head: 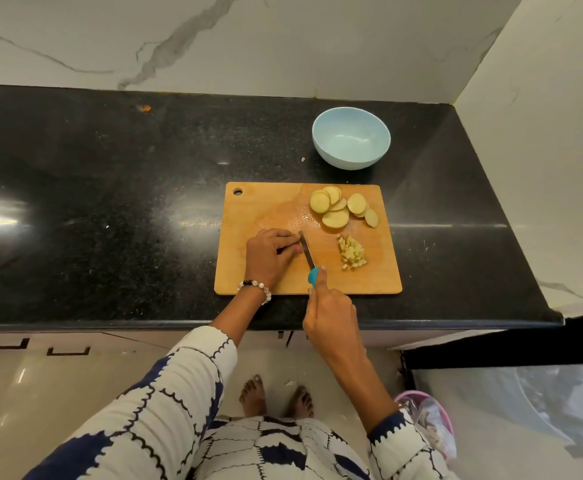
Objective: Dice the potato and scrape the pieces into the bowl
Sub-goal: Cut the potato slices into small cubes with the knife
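Note:
A wooden cutting board (259,216) lies on the black counter. Several round potato slices (335,207) are piled at its far right, and a small heap of diced potato (352,252) sits below them. My left hand (271,254) is curled over something on the board beside the blade; what it covers is hidden. My right hand (331,317) grips a knife (306,251) by its teal handle, index finger along the top, blade down against my left fingers. A light blue bowl (351,137) stands beyond the board and holds nothing.
The black granite counter (110,202) stretches wide to the left. A marble wall stands behind and to the right. A small orange scrap (144,108) lies near the back wall. A pink bin (428,420) sits on the floor at my right.

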{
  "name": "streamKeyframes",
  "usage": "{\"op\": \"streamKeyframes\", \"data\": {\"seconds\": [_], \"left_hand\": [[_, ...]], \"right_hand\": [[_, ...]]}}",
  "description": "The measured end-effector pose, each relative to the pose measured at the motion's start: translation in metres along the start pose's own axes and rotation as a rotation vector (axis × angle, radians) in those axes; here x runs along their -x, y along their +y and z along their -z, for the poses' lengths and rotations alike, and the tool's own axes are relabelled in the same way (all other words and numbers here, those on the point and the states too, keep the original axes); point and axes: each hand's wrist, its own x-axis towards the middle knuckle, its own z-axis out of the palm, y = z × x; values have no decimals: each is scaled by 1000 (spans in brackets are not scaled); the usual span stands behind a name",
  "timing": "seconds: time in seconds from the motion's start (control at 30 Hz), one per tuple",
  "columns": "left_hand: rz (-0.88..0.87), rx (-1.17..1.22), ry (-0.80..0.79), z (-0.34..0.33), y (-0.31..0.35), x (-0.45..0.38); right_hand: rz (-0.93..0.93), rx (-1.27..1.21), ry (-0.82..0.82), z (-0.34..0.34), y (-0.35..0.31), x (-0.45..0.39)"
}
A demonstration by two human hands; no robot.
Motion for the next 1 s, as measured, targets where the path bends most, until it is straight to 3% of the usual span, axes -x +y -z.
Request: {"op": "streamKeyframes", "data": {"seconds": [0.33, 0.5, 0.73, 1.0], "left_hand": [[16, 9, 21, -3, -1, 1], [9, -19, 36, -4, 0, 1], [40, 42, 20, 1, 1, 1], [54, 69, 23, 1, -2, 1]], "right_hand": [[-40, 165, -164, 1, -14, -7], [41, 250, -41, -6, -3, 35], [2, -20, -2, 19, -3, 34], [-31, 1, -36, 5, -5, 1]]}}
